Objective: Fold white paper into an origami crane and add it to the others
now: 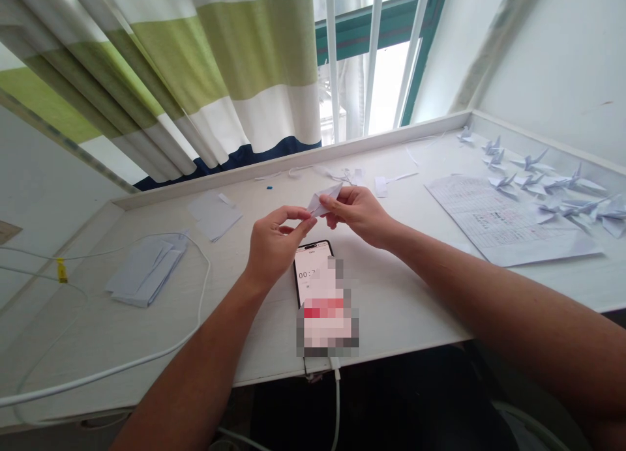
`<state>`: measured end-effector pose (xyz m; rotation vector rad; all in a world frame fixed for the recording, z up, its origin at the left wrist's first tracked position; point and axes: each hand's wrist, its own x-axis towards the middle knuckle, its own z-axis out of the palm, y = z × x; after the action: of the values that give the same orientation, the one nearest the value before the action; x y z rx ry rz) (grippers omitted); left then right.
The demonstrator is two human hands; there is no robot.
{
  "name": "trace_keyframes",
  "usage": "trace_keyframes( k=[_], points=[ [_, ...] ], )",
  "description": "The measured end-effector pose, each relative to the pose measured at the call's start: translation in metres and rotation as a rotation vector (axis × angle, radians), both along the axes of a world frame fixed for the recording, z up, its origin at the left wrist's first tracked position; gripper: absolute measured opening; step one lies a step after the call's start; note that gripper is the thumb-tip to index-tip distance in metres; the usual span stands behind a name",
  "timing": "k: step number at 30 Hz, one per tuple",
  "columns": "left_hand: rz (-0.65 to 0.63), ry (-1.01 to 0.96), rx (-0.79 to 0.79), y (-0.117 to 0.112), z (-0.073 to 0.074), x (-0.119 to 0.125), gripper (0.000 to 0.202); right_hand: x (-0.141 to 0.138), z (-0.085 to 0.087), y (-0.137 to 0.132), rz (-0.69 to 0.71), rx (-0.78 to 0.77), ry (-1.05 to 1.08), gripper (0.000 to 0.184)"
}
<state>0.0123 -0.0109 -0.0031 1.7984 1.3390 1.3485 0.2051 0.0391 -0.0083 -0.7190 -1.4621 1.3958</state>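
Observation:
A small piece of folded white paper [323, 200] is held up between both hands, over the desk and just beyond the phone. My left hand [276, 242] is closed, its thumb and forefinger pinching the paper's near left corner. From the other side my right hand [362, 213] grips the paper, thumb on top and fingers curled beneath. The fold comes to a point at the upper right; its underside is hidden by my fingers. Below my hands lies a phone [300, 288] with a timer on its screen, partly blurred out.
Several folded paper cranes [531, 161] stand at the right, some beside a written sheet [489, 219]. Stacked white paper [147, 268] and loose sheets [212, 213] lie at the left. A white cable [203, 294] loops across the desk. Paper scraps [381, 187] lie near the back ledge.

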Motion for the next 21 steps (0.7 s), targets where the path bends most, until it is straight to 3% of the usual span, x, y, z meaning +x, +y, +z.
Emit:
trace_keyframes(
  k=[15,21],
  points=[
    [-0.027,-0.246,-0.204,0.0006,0.0075,0.0031,0.018,-0.0001,-0.0015,0.0017,-0.017,0.045,0.002,0.041],
    [-0.05,-0.185,-0.223,0.0015,0.0034,0.0019,0.023,0.0003,-0.0012,0.0024,-0.037,0.035,-0.008,0.041]
  ],
)
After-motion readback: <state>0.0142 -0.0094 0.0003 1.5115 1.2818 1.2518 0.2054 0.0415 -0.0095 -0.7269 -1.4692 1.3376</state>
